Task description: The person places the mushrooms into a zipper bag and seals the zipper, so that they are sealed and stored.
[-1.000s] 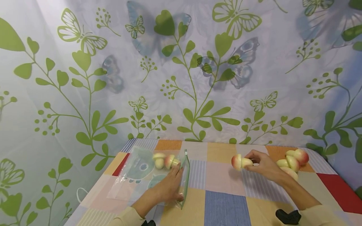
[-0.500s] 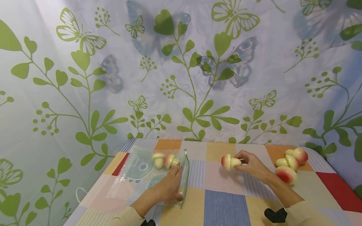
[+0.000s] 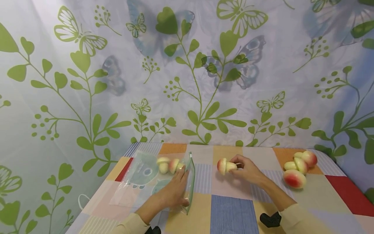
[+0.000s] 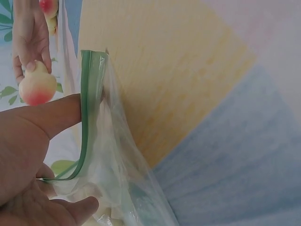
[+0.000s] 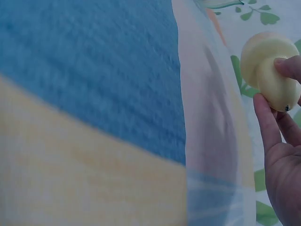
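Clear plastic, edged with a green zip strip, fills the left of the scene: our left hand (image 3: pixel 174 191) pinches the mouth of a zip bag (image 3: pixel 146 182) that lies flat on the patchwork tablecloth (image 3: pixel 230 211). The wrist view shows our thumb (image 4: pixel 51 115) laid against the green strip (image 4: pixel 87 99), with the other fingers curled under the film, holding the opening up off the cloth.

Two toy mushrooms (image 3: pixel 169 165) already sit inside the bag near its far end, close to the strip.

Our right hand (image 3: pixel 248 170) grips a third toy mushroom (image 3: pixel 224 166) by its pale stem, fingers and thumb closed round it, the red-tinged cap pointing left toward the bag. This mushroom is held just above the table's middle squares, between the bag's mouth and the far right corner, apart from the bag. From the right wrist the cream underside of the cap (image 5: pixel 263 59) shows, pinched between fingertips.

Three or four more mushrooms (image 3: pixel 298 167) lie in a loose cluster near the table's right edge, well apart from both hands.

A curtain printed with green leaves and butterflies (image 3: pixel 187 71) hangs behind the table.
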### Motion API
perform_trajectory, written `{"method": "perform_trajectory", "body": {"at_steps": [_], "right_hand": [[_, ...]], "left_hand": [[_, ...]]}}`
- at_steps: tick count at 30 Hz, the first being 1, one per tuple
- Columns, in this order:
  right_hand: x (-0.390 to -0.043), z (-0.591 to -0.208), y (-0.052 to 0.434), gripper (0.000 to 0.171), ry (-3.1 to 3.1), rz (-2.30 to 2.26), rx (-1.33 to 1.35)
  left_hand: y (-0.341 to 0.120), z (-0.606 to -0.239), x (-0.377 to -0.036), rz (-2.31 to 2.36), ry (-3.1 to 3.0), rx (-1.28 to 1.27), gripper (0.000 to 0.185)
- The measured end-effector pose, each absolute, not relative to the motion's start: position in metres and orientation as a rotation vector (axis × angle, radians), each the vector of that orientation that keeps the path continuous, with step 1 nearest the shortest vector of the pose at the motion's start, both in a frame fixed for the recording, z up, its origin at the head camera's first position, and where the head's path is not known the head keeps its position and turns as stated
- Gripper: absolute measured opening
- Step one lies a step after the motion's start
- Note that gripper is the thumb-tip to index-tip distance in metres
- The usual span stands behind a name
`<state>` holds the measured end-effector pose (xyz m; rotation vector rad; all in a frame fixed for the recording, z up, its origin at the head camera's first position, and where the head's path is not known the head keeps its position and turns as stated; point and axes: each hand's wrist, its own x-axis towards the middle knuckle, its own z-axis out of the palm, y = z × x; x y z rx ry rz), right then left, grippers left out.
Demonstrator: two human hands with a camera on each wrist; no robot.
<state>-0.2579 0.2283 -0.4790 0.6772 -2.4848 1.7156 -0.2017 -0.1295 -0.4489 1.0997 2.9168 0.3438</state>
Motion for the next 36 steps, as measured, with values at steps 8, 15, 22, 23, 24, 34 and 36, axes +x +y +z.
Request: {"method": "perform_trajectory", "body": {"at_steps": [8,15,22,23,24,34,36], "right_hand": [[-0.263,-0.482,0.209,0.029,-2.485,1.744,0.689],[-0.267,-0.479,0.192,0.03,-2.502,1.701,0.714],[-0.267,-0.476,0.171,0.03,-2.512,1.704,0.779],[-0.268,-0.476,0.168,0.03,-2.512,1.706,0.785],[-0.268,-0.476,0.164,0.03,-2.512,1.703,0.794],[-0.276,-0.483,0.142,0.031,-2.526,1.665,0.799],[-0.278,-0.485,0.138,0.03,-2.524,1.65,0.787]], "left_hand": [[-0.126,-0.448,-0.201,0.365,2.961,1.071,0.119],[-0.125,-0.449,-0.202,0.384,2.976,1.065,0.121],[-0.125,-0.452,-0.203,0.365,2.998,1.095,0.121],[-0.126,-0.452,-0.204,0.36,3.0,1.099,0.121],[-0.126,-0.452,-0.204,0.36,3.003,1.105,0.121],[-0.125,-0.452,-0.205,0.328,3.011,1.096,0.122],[-0.125,-0.452,-0.204,0.329,3.012,1.092,0.122]]}}
